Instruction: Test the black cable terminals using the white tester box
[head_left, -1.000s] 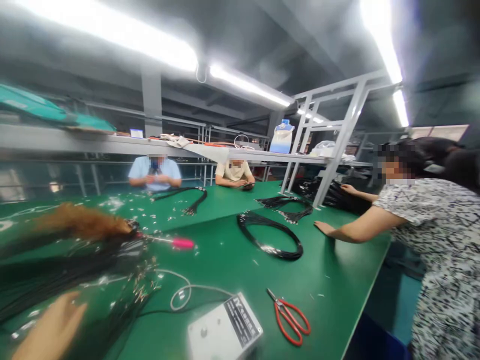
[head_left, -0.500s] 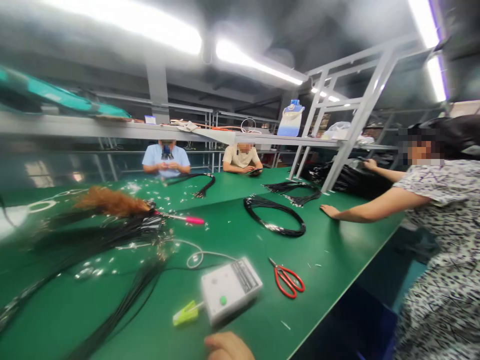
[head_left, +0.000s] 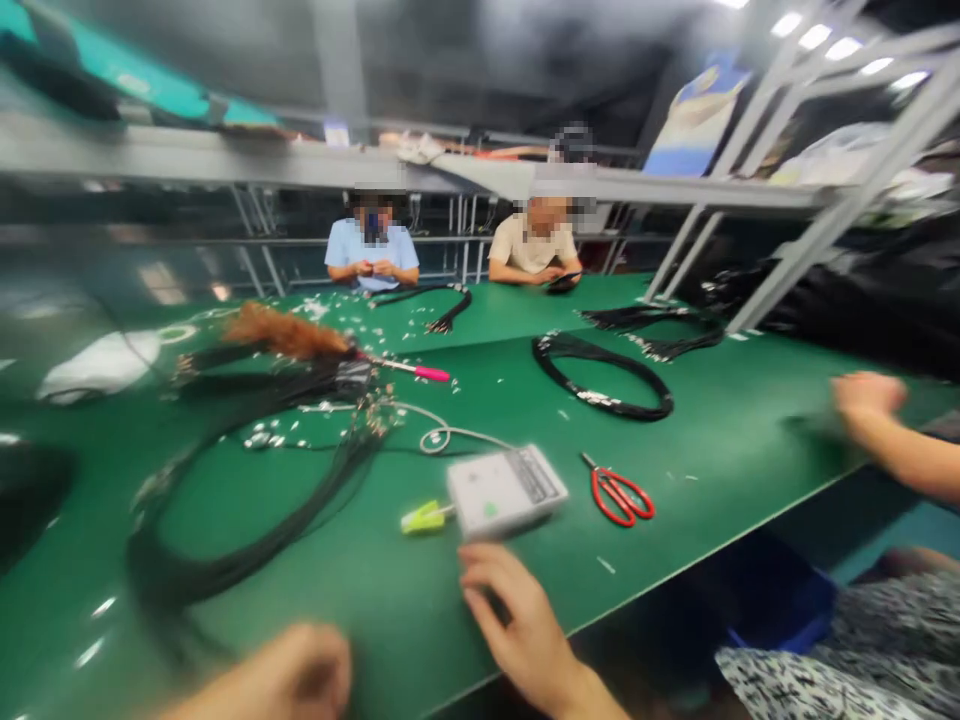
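Observation:
My right hand (head_left: pixel 517 620) is over the table in front of a white box (head_left: pixel 499 490) with a green button and a dark label. Its fingertips are close to the box's front edge; whether they touch cannot be made out. The thumb and fingers stand apart, with nothing between them. My left hand (head_left: pixel 311 665) is low at the front, smeared by motion, its fingers hard to make out. Near it lies a loop of black cables (head_left: pixel 247 560). A yellow-green clip (head_left: pixel 424 518) sticks out from the box's left side. Red-handled scissors (head_left: pixel 619 495) lie right of the box.
The green table (head_left: pixel 495 410) holds another black cable coil (head_left: pixel 604 380), a brown feather duster (head_left: pixel 292 335) with a pink handle, and scattered small bits. Two people sit across. A co-worker's hand (head_left: pixel 870 395) is at the right edge. A grey shelf (head_left: pixel 600 185) spans overhead.
The view has tilted downward, so the table things appear shifted right and up. Both my hands now show, where only one fingertip area did before. The co-worker at right is now mostly out of view.

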